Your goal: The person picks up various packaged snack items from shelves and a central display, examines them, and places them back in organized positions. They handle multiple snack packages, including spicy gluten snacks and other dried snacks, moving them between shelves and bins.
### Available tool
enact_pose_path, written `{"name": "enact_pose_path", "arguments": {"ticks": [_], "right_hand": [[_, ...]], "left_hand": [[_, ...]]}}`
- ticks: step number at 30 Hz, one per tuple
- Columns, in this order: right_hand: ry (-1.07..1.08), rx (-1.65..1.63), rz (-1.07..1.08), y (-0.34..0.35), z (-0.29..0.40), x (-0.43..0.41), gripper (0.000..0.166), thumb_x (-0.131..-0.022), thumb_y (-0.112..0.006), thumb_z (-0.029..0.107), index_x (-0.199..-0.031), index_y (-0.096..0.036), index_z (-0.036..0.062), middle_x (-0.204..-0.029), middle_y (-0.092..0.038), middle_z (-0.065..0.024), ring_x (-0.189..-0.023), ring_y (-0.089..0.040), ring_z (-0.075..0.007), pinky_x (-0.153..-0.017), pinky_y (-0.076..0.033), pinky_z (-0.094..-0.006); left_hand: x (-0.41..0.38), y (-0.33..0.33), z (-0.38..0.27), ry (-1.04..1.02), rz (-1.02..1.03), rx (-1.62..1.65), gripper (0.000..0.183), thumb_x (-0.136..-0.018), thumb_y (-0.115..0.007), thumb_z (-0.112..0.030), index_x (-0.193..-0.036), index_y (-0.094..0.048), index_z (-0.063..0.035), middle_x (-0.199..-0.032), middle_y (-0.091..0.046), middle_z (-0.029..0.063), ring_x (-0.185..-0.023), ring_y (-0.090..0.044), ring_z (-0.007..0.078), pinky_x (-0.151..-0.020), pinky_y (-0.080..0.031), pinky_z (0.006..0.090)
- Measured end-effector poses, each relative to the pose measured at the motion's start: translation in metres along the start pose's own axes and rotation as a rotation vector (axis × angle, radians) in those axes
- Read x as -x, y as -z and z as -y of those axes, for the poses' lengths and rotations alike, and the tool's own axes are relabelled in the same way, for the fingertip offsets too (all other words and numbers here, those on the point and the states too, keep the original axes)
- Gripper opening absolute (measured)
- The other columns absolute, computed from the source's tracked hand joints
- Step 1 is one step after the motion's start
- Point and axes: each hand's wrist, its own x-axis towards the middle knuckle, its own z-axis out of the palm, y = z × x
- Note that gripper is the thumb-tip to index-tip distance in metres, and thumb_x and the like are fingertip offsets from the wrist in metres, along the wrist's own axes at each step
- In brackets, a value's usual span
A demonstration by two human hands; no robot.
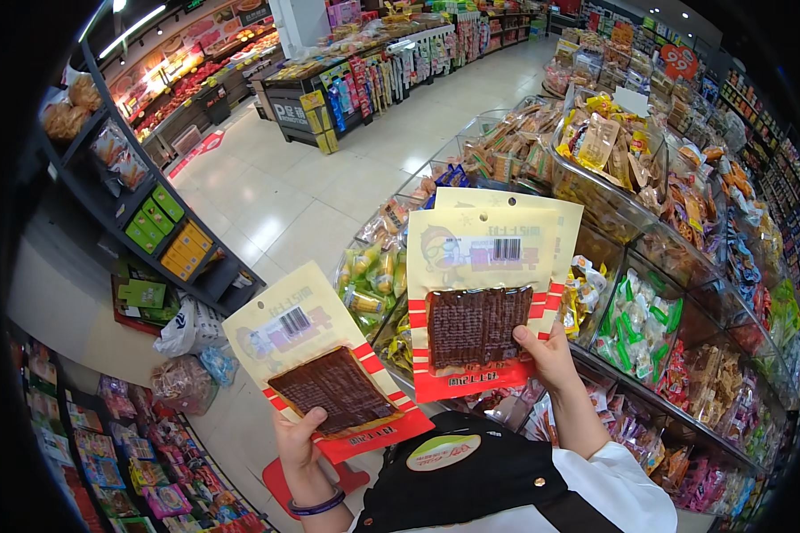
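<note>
My left hand (pixel 298 436) grips the lower left edge of a flat snack packet (pixel 330 393), its thumb on the front. That packet is cream, red and white, with a clear window over dark brown, ridged food, and it tilts to the left. In my right hand (pixel 548 353) is a similar packet (pixel 480 326), nearly upright, with a second cream packet (pixel 567 216) fanned out behind it. Each front packet has a hang hole at the top and a barcode sticker. The packets in the two hands are apart. Fingers behind the packets are hidden.
To the right stand tiered clear bins (pixel 673 243) of wrapped snacks. A dark shelf (pixel 137 150) with boxes is on the left, above plastic bags (pixel 187 383) on the floor. A snack rack (pixel 120 460) is at lower left, a red stool (pixel 283 483) below my left hand.
</note>
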Motion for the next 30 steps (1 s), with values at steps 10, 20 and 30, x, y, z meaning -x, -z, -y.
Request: {"name": "enact_pose_path", "arguments": {"ticks": [10,20,30], "right_hand": [[0.091,0.049,-0.037,-0.004,-0.008,-0.004,0.018,-0.089,-0.072,0.022,-0.09,-0.061,0.0072,-0.076,-0.057,0.0064,-0.066,-0.048,-0.0024,-0.058,-0.04,-0.0209],[0.096,0.02,-0.095,-0.009,-0.006,-0.004,0.019,-0.089,-0.072,0.022,-0.092,-0.062,0.0064,-0.08,-0.059,0.0049,-0.068,-0.05,-0.0038,-0.061,-0.042,-0.022],[0.062,-0.046,-0.099,-0.006,-0.002,-0.002,0.022,-0.087,-0.074,0.017,-0.101,-0.06,0.008,-0.085,-0.058,0.0058,-0.073,-0.05,-0.0038,-0.066,-0.041,-0.022]], "left_hand": [[-0.003,-0.007,0.005,0.048,-0.003,0.0,0.069,-0.07,-0.074,0.005,-0.132,-0.046,0.002,-0.119,-0.062,0.0132,-0.106,-0.063,0.0251,-0.093,-0.051,0.0376],[-0.003,-0.021,-0.01,0.047,0.037,0.076,0.07,-0.069,-0.075,0.003,-0.133,-0.045,0.0028,-0.119,-0.062,0.0152,-0.107,-0.063,0.0269,-0.094,-0.051,0.0402],[-0.002,-0.007,0.002,0.066,0.035,0.049,0.064,-0.071,-0.078,0.002,-0.129,-0.05,0.0022,-0.118,-0.064,0.0133,-0.104,-0.064,0.0241,-0.09,-0.053,0.0372]]}}
